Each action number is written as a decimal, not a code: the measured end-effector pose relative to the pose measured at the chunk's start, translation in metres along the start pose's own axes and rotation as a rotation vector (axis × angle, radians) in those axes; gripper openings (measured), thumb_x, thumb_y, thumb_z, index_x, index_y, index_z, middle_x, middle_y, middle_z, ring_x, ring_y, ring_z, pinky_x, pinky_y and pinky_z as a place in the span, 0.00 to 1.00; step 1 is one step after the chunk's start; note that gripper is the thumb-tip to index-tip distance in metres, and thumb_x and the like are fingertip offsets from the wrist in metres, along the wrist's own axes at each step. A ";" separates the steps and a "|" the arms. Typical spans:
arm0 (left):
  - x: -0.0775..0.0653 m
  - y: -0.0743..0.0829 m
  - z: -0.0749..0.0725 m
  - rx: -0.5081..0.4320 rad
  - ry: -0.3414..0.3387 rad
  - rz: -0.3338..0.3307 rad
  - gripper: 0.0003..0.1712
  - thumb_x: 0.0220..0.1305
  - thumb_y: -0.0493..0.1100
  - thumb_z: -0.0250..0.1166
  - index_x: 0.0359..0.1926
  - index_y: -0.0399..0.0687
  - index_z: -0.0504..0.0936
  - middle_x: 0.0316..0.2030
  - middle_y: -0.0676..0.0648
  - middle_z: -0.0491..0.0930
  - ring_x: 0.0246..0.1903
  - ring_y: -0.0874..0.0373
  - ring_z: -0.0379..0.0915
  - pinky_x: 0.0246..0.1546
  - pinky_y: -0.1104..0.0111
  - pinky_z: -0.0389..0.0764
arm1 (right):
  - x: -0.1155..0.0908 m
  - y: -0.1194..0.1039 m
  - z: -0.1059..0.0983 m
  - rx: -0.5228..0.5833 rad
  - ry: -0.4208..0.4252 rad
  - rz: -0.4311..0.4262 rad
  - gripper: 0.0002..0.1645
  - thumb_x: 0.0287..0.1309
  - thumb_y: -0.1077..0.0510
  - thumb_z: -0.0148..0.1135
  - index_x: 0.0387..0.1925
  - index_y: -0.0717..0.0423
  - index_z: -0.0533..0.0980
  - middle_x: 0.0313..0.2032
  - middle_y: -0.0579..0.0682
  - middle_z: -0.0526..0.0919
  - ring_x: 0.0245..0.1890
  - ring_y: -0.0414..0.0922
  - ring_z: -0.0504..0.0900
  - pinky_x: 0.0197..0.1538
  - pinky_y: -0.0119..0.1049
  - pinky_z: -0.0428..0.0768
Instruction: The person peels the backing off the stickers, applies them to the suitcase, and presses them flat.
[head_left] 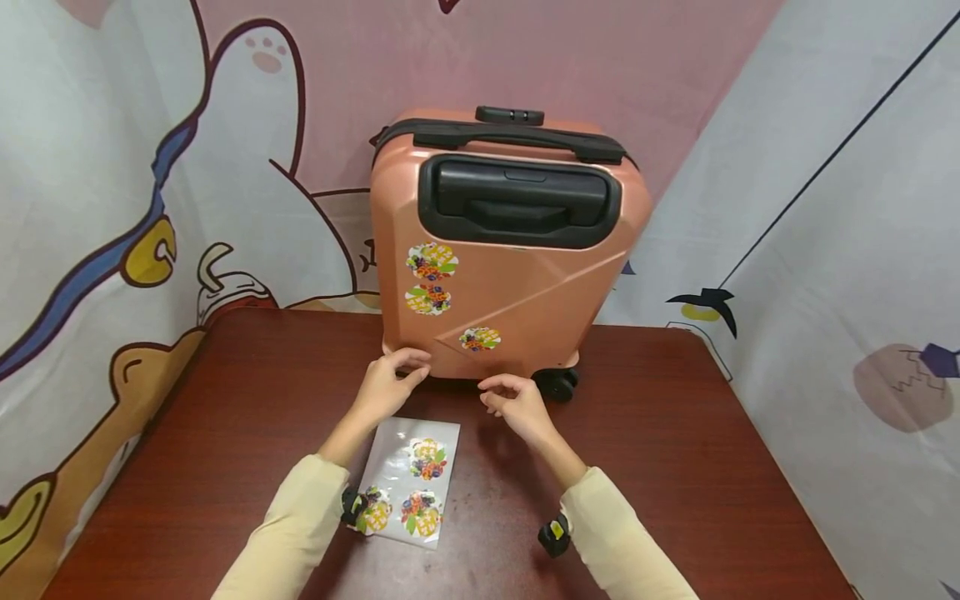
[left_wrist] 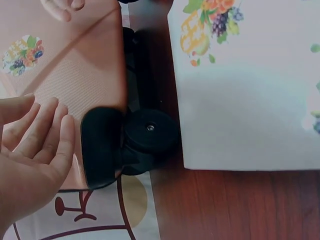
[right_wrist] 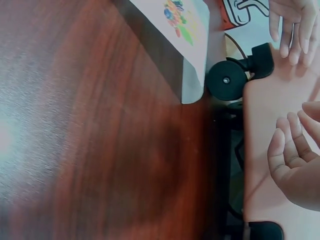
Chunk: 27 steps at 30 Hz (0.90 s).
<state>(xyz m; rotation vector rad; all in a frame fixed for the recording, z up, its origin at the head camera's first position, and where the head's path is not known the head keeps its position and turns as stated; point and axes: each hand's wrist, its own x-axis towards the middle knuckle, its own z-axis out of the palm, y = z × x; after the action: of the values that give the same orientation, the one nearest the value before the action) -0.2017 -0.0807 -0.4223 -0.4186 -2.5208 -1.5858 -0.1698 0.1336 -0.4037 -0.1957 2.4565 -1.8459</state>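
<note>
A salmon-pink suitcase (head_left: 540, 292) stands upright on the table, with a fruit sticker (head_left: 432, 261) at its upper left, another sticker (head_left: 428, 299) just below it and a third sticker (head_left: 480, 338) low near the middle. My left hand (head_left: 390, 385) hovers by the lower left corner, fingers loosely bent and nothing between them. Close to the bottom edge, my right hand (head_left: 519, 406) is likewise relaxed and holds nothing. Under my left forearm lies a white sticker sheet (head_left: 397, 467) bearing several fruit stickers. In the left wrist view, a black wheel (left_wrist: 150, 128) sits beside the sheet.
The brown table (head_left: 660, 467) reaches to a printed cloth backdrop (head_left: 795, 208) behind and at both sides. At the suitcase top are a black handle recess (head_left: 521, 200) and a lock (head_left: 510, 115). Another wheel (head_left: 557, 383) sticks out at its lower right.
</note>
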 end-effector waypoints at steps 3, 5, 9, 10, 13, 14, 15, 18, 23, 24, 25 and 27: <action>-0.002 -0.003 -0.004 0.020 -0.020 -0.020 0.11 0.58 0.35 0.62 0.42 0.37 0.80 0.36 0.43 0.81 0.39 0.48 0.77 0.41 0.54 0.74 | -0.002 0.005 0.003 0.003 -0.027 0.005 0.08 0.50 0.73 0.58 0.35 0.72 0.78 0.23 0.63 0.78 0.26 0.63 0.75 0.26 0.30 0.74; -0.004 -0.006 -0.007 0.036 -0.047 -0.036 0.11 0.58 0.36 0.62 0.42 0.37 0.80 0.37 0.43 0.81 0.39 0.48 0.76 0.40 0.55 0.74 | -0.004 0.009 0.005 -0.002 -0.043 0.011 0.08 0.49 0.73 0.58 0.35 0.72 0.78 0.21 0.59 0.78 0.24 0.60 0.75 0.25 0.30 0.74; -0.009 -0.010 -0.011 0.040 -0.108 -0.073 0.11 0.59 0.36 0.62 0.43 0.39 0.80 0.37 0.43 0.81 0.39 0.48 0.76 0.38 0.58 0.76 | -0.008 0.017 0.009 -0.010 -0.072 0.028 0.08 0.50 0.72 0.59 0.35 0.71 0.78 0.20 0.51 0.77 0.21 0.49 0.75 0.25 0.30 0.73; -0.011 -0.012 -0.012 0.037 -0.118 -0.083 0.10 0.59 0.36 0.62 0.42 0.39 0.80 0.37 0.43 0.81 0.39 0.48 0.76 0.37 0.59 0.76 | -0.009 0.018 0.010 -0.013 -0.078 0.031 0.08 0.50 0.72 0.59 0.35 0.71 0.78 0.20 0.52 0.77 0.21 0.47 0.75 0.24 0.30 0.73; -0.016 -0.018 -0.015 0.028 -0.138 -0.101 0.10 0.59 0.36 0.62 0.42 0.38 0.80 0.36 0.43 0.81 0.38 0.48 0.77 0.37 0.60 0.76 | -0.012 0.023 0.014 -0.019 -0.094 0.030 0.08 0.50 0.72 0.59 0.35 0.71 0.78 0.22 0.61 0.78 0.20 0.45 0.74 0.24 0.32 0.74; -0.017 -0.021 -0.016 0.024 -0.141 -0.108 0.10 0.58 0.36 0.62 0.42 0.38 0.80 0.36 0.43 0.81 0.38 0.49 0.77 0.37 0.60 0.77 | -0.013 0.024 0.015 -0.023 -0.100 0.028 0.08 0.50 0.72 0.59 0.35 0.71 0.78 0.23 0.64 0.78 0.20 0.44 0.74 0.25 0.35 0.75; -0.019 -0.023 -0.017 0.023 -0.142 -0.112 0.10 0.58 0.36 0.62 0.42 0.37 0.80 0.36 0.43 0.81 0.38 0.49 0.77 0.37 0.61 0.77 | -0.013 0.026 0.016 -0.026 -0.106 0.029 0.08 0.50 0.72 0.59 0.35 0.71 0.78 0.24 0.67 0.78 0.20 0.43 0.74 0.26 0.39 0.76; -0.023 -0.030 -0.021 0.014 -0.147 -0.134 0.10 0.58 0.36 0.62 0.42 0.38 0.80 0.36 0.43 0.80 0.38 0.48 0.77 0.37 0.60 0.77 | -0.016 0.030 0.020 -0.031 -0.130 0.037 0.08 0.51 0.72 0.59 0.36 0.72 0.77 0.25 0.69 0.77 0.19 0.41 0.73 0.27 0.51 0.77; -0.031 -0.038 -0.028 0.011 -0.149 -0.180 0.10 0.59 0.36 0.62 0.42 0.37 0.80 0.37 0.42 0.80 0.38 0.48 0.77 0.36 0.61 0.77 | -0.020 0.035 0.025 -0.017 -0.165 0.062 0.10 0.51 0.72 0.59 0.37 0.75 0.75 0.24 0.72 0.76 0.19 0.59 0.76 0.26 0.60 0.74; -0.032 -0.040 -0.029 0.010 -0.148 -0.192 0.11 0.58 0.36 0.62 0.42 0.36 0.80 0.37 0.42 0.80 0.38 0.49 0.77 0.36 0.61 0.77 | -0.020 0.035 0.026 -0.010 -0.172 0.069 0.10 0.51 0.72 0.59 0.37 0.76 0.75 0.25 0.73 0.76 0.21 0.64 0.75 0.25 0.61 0.73; -0.034 -0.041 -0.030 0.011 -0.148 -0.205 0.11 0.58 0.36 0.62 0.42 0.36 0.79 0.37 0.42 0.80 0.38 0.49 0.77 0.36 0.62 0.77 | -0.021 0.035 0.027 -0.008 -0.177 0.074 0.10 0.51 0.72 0.59 0.37 0.76 0.75 0.26 0.74 0.76 0.23 0.68 0.75 0.25 0.61 0.73; -0.037 -0.044 -0.032 0.018 -0.143 -0.230 0.11 0.58 0.37 0.62 0.41 0.35 0.80 0.35 0.44 0.81 0.36 0.52 0.78 0.36 0.64 0.76 | -0.023 0.037 0.029 -0.010 -0.183 0.085 0.11 0.51 0.72 0.59 0.38 0.76 0.75 0.27 0.74 0.76 0.26 0.71 0.74 0.25 0.61 0.73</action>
<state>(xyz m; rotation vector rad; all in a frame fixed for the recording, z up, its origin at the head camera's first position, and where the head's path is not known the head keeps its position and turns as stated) -0.1811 -0.1337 -0.4555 -0.2559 -2.7760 -1.6624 -0.1454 0.1191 -0.4477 -0.2444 2.3146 -1.7005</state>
